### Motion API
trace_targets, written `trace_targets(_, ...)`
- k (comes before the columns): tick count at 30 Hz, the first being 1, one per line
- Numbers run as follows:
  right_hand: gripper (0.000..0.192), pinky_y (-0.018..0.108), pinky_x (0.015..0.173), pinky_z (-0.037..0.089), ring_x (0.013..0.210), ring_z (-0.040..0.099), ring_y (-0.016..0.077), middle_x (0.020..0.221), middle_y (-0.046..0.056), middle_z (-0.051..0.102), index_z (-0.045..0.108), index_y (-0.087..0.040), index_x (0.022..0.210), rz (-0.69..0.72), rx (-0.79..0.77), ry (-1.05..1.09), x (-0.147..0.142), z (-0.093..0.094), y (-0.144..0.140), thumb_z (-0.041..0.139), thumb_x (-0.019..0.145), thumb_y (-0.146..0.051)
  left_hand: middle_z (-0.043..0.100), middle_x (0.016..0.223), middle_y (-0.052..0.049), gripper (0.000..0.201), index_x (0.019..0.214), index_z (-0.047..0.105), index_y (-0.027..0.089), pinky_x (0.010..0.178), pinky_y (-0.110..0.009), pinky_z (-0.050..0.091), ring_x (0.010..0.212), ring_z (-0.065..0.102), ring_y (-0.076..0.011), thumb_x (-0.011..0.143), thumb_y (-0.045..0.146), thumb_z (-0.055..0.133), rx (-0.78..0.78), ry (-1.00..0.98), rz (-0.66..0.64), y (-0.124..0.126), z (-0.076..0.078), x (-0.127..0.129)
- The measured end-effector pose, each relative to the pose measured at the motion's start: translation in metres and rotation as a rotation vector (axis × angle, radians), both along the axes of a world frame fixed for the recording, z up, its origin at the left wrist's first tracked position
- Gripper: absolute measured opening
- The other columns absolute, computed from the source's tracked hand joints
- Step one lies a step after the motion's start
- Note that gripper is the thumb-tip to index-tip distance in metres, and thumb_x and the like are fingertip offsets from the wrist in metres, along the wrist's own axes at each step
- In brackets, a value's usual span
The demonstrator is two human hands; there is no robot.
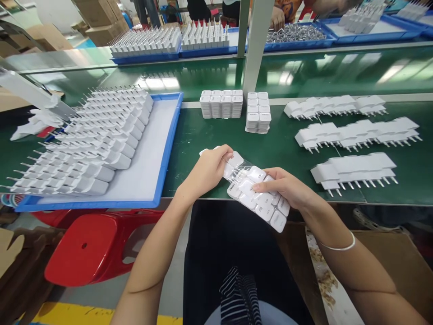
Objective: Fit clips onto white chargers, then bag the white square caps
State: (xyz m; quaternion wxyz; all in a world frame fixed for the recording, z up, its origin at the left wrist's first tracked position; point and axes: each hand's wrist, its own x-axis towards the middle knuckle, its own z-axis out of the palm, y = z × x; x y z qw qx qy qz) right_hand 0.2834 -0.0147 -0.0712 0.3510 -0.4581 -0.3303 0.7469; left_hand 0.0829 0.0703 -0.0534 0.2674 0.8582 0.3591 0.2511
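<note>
Over the table's front edge, my right hand [284, 186] grips a sheet of white rounded-square panels [265, 210], thumb pressed on top. The panels carry small dark print, and some have a small slot. My left hand [211, 169] is closed on more white panels [235, 160] at the far end, its fingers partly hiding them. Clear, shiny film [241, 171] stretches between the two hands. Beyond them stand a wide stack of similar white panels [221, 104] and a narrower stack [257, 113].
A blue-rimmed tray [165, 153] at left holds rows of white plug adapters [101, 140]. Three more adapter rows [355, 169] lie at right on the green table [209, 135]. A metal post [255, 45] rises behind. Below left is a red stool [84, 248]. Co-workers sit beyond.
</note>
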Motion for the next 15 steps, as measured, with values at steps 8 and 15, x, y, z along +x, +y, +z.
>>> trace_targets(8, 0.024, 0.017, 0.048, 0.05, 0.053, 0.065, 0.0117, 0.068, 0.004, 0.072, 0.074, -0.012, 0.079, 0.015, -0.086, -0.048, 0.024, 0.004, -0.024, 0.087, 0.065, -0.026, 0.065, 0.076, -0.003, 0.022, 0.09, 0.059, 0.017, 0.06, -0.026, 0.036, 0.065, 0.057, -0.0157, 0.097, 0.018, 0.038, 0.165, 0.225, 0.233, 0.015, 0.002, -0.023)
trace_targets(15, 0.022, 0.015, 0.048, 0.049, 0.054, 0.065, 0.0107, 0.068, 0.003, 0.073, 0.073, -0.013, 0.079, -0.028, -0.033, -0.014, 0.024, 0.007, -0.027, 0.086, 0.066, -0.024, 0.066, 0.077, -0.016, 0.031, 0.092, 0.063, 0.009, 0.064, -0.036, 0.034, 0.08, 0.065, -0.0304, 0.087, -0.001, 0.034, 0.564, 0.833, 0.27, 0.018, 0.004, -0.005)
